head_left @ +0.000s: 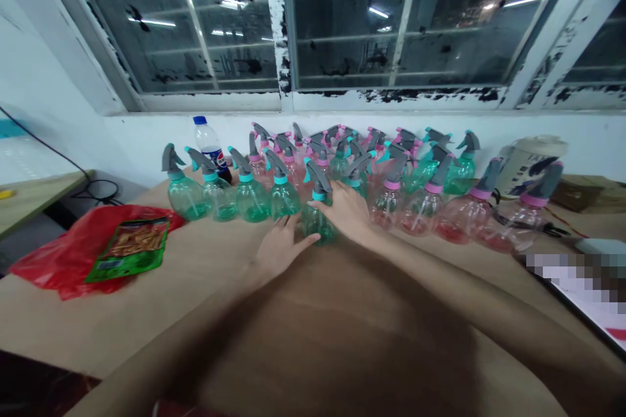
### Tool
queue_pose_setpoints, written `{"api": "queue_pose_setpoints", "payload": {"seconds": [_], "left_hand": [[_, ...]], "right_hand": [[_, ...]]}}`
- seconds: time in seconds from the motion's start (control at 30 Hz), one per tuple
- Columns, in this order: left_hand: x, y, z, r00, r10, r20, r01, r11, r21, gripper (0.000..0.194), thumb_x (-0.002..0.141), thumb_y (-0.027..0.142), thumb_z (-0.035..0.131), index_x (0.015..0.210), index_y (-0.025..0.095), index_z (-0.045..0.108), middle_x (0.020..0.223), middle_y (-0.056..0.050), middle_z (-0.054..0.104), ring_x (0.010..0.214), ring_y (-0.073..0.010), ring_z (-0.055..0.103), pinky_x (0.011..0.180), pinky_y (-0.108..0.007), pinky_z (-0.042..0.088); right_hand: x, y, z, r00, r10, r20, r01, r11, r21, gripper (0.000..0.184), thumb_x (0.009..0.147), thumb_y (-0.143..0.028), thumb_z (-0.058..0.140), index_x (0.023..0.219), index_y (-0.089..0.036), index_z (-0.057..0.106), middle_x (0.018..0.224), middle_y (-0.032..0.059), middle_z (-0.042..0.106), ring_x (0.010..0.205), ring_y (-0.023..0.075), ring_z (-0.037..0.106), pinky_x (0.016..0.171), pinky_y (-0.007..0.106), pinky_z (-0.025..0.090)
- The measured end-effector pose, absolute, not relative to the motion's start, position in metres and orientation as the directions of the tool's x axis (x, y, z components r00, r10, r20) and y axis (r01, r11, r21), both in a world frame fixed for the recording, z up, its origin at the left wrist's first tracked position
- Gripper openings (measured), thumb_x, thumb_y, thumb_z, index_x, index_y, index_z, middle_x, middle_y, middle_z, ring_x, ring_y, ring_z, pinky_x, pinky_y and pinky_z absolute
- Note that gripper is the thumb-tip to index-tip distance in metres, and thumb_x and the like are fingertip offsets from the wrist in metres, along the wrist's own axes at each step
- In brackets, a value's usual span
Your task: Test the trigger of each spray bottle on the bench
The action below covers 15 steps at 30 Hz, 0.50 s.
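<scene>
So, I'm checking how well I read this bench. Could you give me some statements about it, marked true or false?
1. A green spray bottle is upright between the left hand and the right hand. True.
2. The blue-capped drink bottle lies on its side. False: it is upright.
3. A green snack packet lies on the red plastic bag. True.
4. The front pink spray bottles stand left of both hands. False: they are to the right.
</scene>
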State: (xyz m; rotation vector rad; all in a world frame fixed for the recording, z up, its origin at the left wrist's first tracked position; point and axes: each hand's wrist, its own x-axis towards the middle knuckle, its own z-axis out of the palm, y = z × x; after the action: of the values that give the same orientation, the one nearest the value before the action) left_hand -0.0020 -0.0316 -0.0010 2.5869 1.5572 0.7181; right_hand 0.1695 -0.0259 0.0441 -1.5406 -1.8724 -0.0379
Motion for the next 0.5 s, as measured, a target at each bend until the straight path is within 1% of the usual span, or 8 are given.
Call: {"api": "queue_pose_setpoints", "payload": {"seconds": [0.1,0.17,0.23,0.33,0.4,0.5], "left_hand": [[-0.012,-0.034,-0.011,0.364,0.811,0.458,0.819,-0.513,0.257,0.050,0.088,0.053,0.049,0.121,0.015,0.049,0.113,-0.012,0.059,0.113,-0.0301,0.052,0.094,-0.047,0.042],[-0.020,-0.035,-0.017,0.348,0.802,0.485,0.803,-0.522,0.287,0.044,0.090,0.048,0.049,0.118,0.014,0.050,0.114,-0.011,0.058,0.114,-0.0278,0.051,0.096,-0.045,0.042],[-0.026,-0.036,-0.022,0.329,0.808,0.489,0.790,-0.520,0.326,0.038,0.091,0.045,0.048,0.114,0.015,0.051,0.115,-0.010,0.057,0.113,-0.0261,0.051,0.096,-0.043,0.042],[-0.030,-0.038,-0.028,0.306,0.822,0.480,0.782,-0.504,0.365,0.033,0.091,0.042,0.048,0.111,0.016,0.051,0.114,-0.010,0.056,0.111,-0.0255,0.053,0.096,-0.042,0.044],[-0.031,-0.038,-0.031,0.309,0.824,0.475,0.778,-0.506,0.371,0.031,0.091,0.041,0.048,0.110,0.016,0.051,0.112,-0.009,0.057,0.109,-0.0254,0.054,0.095,-0.042,0.044],[-0.029,-0.040,-0.033,0.325,0.814,0.481,0.766,-0.525,0.371,0.029,0.091,0.040,0.049,0.110,0.017,0.051,0.110,-0.009,0.058,0.107,-0.0256,0.055,0.095,-0.043,0.044]], "right_hand": [[0.165,-0.020,0.042,-0.021,0.858,0.514,0.863,0.275,-0.424,0.034,0.087,-0.040,0.054,0.106,-0.012,0.058,0.106,0.0177,0.065,0.096,0.0322,0.063,0.076,0.044,0.049],[0.163,-0.016,0.040,-0.003,0.861,0.509,0.850,0.270,-0.452,0.037,0.087,-0.038,0.054,0.110,-0.009,0.056,0.110,0.0198,0.063,0.100,0.0327,0.062,0.077,0.043,0.049],[0.162,-0.012,0.037,0.016,0.864,0.503,0.835,0.266,-0.483,0.038,0.087,-0.036,0.055,0.111,-0.007,0.055,0.112,0.0205,0.062,0.101,0.0319,0.062,0.077,0.041,0.050],[0.160,-0.006,0.034,0.039,0.869,0.494,0.812,0.260,-0.522,0.037,0.088,-0.033,0.054,0.114,-0.007,0.053,0.114,0.0197,0.060,0.093,0.0285,0.066,0.073,0.038,0.051],[0.157,-0.003,0.033,0.054,0.869,0.491,0.801,0.256,-0.541,0.035,0.089,-0.030,0.053,0.116,-0.008,0.052,0.114,0.0194,0.059,0.089,0.0269,0.066,0.072,0.037,0.051],[0.153,0.002,0.032,0.078,0.869,0.489,0.788,0.246,-0.564,0.034,0.089,-0.027,0.051,0.116,-0.007,0.051,0.116,0.0206,0.058,0.089,0.0273,0.066,0.073,0.038,0.051]]}}
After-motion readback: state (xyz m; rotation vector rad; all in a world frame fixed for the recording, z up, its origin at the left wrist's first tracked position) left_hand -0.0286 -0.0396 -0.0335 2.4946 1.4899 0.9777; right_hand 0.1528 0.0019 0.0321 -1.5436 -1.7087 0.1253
